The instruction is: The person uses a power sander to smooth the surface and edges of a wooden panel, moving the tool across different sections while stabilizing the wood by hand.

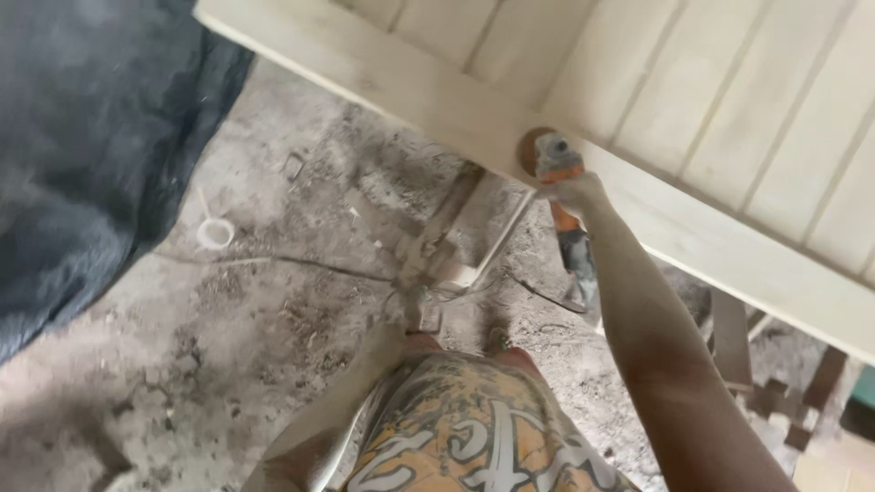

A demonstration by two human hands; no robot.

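**Grinder held at the lower edge of the wooden panel**

A pale wooden panel (729, 100) with vertical boards is seen in the upper right, and its long lower frame edge runs diagonally from the upper left down to the right side. An orange and grey angle grinder (563, 214) is held just at this edge; its round brown sanding disc (530, 150) is touching the frame rail, partly overlapping it. The grinder body hangs down below the panel edge, away from the wood.

The grinder is gripped by the right hand (574, 193), near its head, directly under the panel edge. The fingers (558, 191) are wrapped closed around the tool body. The right forearm stretches from the lower right up to the panel. The left hand is not seen; it cannot be told whether its fingers are spread or closed.

Below the panel, a dusty floor (228, 346) is covered with sawdust and small scraps. A metal support leg (437, 246) is standing under the panel edge, near the grinder, and a thin cable is lying beside it. A small white ring (215, 234) is lying farther left of the panel, well apart from the tool. A dark cloth (82, 155) fills the far left side. To the left of the panel edge much open floor is left. Wooden offcuts (784, 401) are crowded under the right part of the panel. Patterned shorts (474, 437) are seen at the bottom.
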